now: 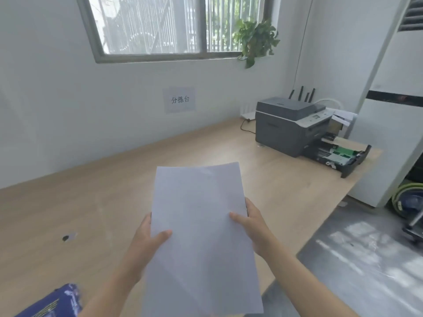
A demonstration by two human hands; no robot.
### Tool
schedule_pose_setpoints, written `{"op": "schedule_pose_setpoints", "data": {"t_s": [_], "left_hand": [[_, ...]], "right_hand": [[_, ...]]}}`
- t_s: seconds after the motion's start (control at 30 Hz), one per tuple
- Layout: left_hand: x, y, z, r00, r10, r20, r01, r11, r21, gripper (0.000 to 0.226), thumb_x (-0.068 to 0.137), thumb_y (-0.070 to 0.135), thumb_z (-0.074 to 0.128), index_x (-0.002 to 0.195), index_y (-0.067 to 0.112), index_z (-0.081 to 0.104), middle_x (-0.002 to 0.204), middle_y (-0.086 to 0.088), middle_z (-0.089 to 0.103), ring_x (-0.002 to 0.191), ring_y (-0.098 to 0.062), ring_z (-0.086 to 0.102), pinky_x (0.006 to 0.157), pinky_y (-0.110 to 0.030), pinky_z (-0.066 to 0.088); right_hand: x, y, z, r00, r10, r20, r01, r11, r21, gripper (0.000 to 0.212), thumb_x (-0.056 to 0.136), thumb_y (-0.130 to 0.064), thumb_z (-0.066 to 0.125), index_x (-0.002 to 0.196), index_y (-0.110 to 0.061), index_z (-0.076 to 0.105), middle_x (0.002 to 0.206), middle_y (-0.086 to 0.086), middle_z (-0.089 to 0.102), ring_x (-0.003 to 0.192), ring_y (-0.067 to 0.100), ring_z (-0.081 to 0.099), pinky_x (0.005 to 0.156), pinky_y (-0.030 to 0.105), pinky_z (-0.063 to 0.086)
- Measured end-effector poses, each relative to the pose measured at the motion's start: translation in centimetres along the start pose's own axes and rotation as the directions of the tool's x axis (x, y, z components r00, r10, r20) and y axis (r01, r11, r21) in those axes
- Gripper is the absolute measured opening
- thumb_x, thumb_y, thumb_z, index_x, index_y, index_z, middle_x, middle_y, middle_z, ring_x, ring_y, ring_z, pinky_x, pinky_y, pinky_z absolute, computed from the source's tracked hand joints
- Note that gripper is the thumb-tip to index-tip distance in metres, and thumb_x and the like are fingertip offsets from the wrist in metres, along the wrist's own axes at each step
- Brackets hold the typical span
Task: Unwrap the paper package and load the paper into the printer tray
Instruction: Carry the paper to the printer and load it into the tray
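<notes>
I hold a stack of white paper (199, 225) above the wooden table (91, 202), long side pointing away from me. My left hand (146, 243) grips its left edge with the thumb on top. My right hand (254, 225) grips the right edge, thumb on top too. The grey printer (286, 124) stands at the far right of the table. Its dark paper tray (343, 161) is pulled out toward the table's right edge, with green guides showing inside. The blue wrapper (55, 303) lies at the bottom left corner.
A black cable (246, 129) runs behind the printer to a white device by the wall. A paper sign (179, 99) hangs on the wall under the window. A tall white air conditioner (393, 124) stands right of the table. Grey floor lies at the lower right.
</notes>
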State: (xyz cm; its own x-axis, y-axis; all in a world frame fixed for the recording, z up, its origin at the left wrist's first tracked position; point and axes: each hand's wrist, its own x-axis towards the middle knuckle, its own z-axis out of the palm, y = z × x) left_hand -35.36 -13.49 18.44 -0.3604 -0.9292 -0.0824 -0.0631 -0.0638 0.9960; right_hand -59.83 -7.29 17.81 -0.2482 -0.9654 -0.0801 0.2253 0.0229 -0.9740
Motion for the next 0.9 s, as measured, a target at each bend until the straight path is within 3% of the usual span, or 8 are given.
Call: {"op": "schedule_pose_setpoints", "data": {"t_s": [0.07,0.17,0.27,0.47,0.57,0.7,0.83,0.9], "left_hand": [[2.1,0.5,4.4,0.999,0.002,0.048,-0.002,1.0,-0.004,0.064,0.052,0.028,0.075,0.112,0.019,0.054,0.109,-0.01,0.069,0.091,-0.026,0.07,0.074,-0.041,0.057],[5.1,0.9,11.1,0.994,0.025,0.109,-0.023,0.999,-0.026,0.048,0.058,0.018,0.072,0.102,0.024,0.056,0.107,-0.01,0.069,0.083,-0.023,0.072,0.07,-0.041,0.058],[7.9,1.6,17.4,0.984,0.019,0.179,-0.01,0.999,-0.051,0.047,0.056,0.022,0.072,0.101,0.025,0.057,0.104,-0.008,0.071,0.083,-0.026,0.072,0.072,-0.043,0.058],[14.6,1.1,28.0,0.97,0.02,0.241,-0.001,0.997,-0.081,0.016,0.093,0.01,0.05,0.101,0.02,0.06,0.094,-0.006,0.075,0.076,-0.024,0.072,0.064,-0.038,0.056],[18.6,0.3,32.3,0.97,-0.001,0.243,0.025,0.995,-0.097,0.015,0.096,0.02,0.047,0.1,0.017,0.061,0.09,-0.003,0.077,0.074,-0.019,0.074,0.062,-0.037,0.056],[25.7,0.1,38.3,0.969,0.014,0.248,0.02,0.991,-0.135,0.016,0.096,0.02,0.047,0.096,0.02,0.063,0.086,0.0,0.078,0.072,-0.016,0.075,0.063,-0.038,0.056],[33.4,1.7,43.9,0.962,0.033,0.273,0.019,0.983,-0.185,0.016,0.096,0.021,0.047,0.098,0.024,0.063,0.09,0.004,0.078,0.078,-0.015,0.075,0.069,-0.039,0.055],[36.7,2.8,45.9,0.965,0.046,0.256,0.004,0.982,-0.191,0.016,0.096,0.02,0.047,0.099,0.024,0.062,0.091,0.004,0.077,0.079,-0.014,0.074,0.07,-0.037,0.056]], "right_hand": [[0.7,-1.2,-4.6,0.999,-0.021,-0.024,0.021,1.0,-0.012,0.039,0.081,-0.004,0.058,0.117,-0.019,0.054,0.112,0.007,0.068,0.093,0.028,0.068,0.077,0.041,0.057],[1.5,-3.1,-11.1,0.996,-0.04,-0.084,0.038,0.999,-0.025,0.035,0.087,0.001,0.052,0.114,-0.021,0.055,0.11,0.005,0.068,0.093,0.027,0.067,0.082,0.043,0.057],[1.9,-4.9,-17.1,0.986,-0.057,-0.156,0.053,0.998,-0.031,0.034,0.085,-0.002,0.054,0.104,-0.029,0.059,0.106,0.003,0.069,0.09,0.024,0.069,0.076,0.038,0.056],[4.3,-6.7,-27.5,0.958,-0.055,-0.283,0.044,0.998,-0.043,0.036,0.09,0.002,0.05,0.107,-0.028,0.056,0.109,0.005,0.068,0.096,0.028,0.066,0.085,0.042,0.055],[6.9,-7.2,-32.2,0.946,-0.05,-0.319,0.025,0.996,-0.081,0.032,0.09,0.001,0.051,0.111,-0.023,0.056,0.108,0.004,0.07,0.092,0.024,0.068,0.077,0.036,0.058],[12.4,-9.3,-38.6,0.938,-0.08,-0.338,0.027,0.987,-0.16,0.032,0.09,-0.001,0.052,0.099,-0.03,0.06,0.089,-0.01,0.076,0.078,0.012,0.073,0.062,0.024,0.058],[19.2,-13.2,-44.0,0.935,-0.096,-0.341,0.028,0.98,-0.199,0.031,0.09,-0.003,0.054,0.114,-0.023,0.055,0.102,-0.001,0.07,0.088,0.022,0.069,0.072,0.033,0.058],[22.7,-15.1,-46.1,0.944,-0.11,-0.312,0.044,0.976,-0.212,0.031,0.085,-0.007,0.058,0.111,-0.024,0.056,0.106,0.004,0.069,0.092,0.026,0.068,0.075,0.038,0.058]]}}
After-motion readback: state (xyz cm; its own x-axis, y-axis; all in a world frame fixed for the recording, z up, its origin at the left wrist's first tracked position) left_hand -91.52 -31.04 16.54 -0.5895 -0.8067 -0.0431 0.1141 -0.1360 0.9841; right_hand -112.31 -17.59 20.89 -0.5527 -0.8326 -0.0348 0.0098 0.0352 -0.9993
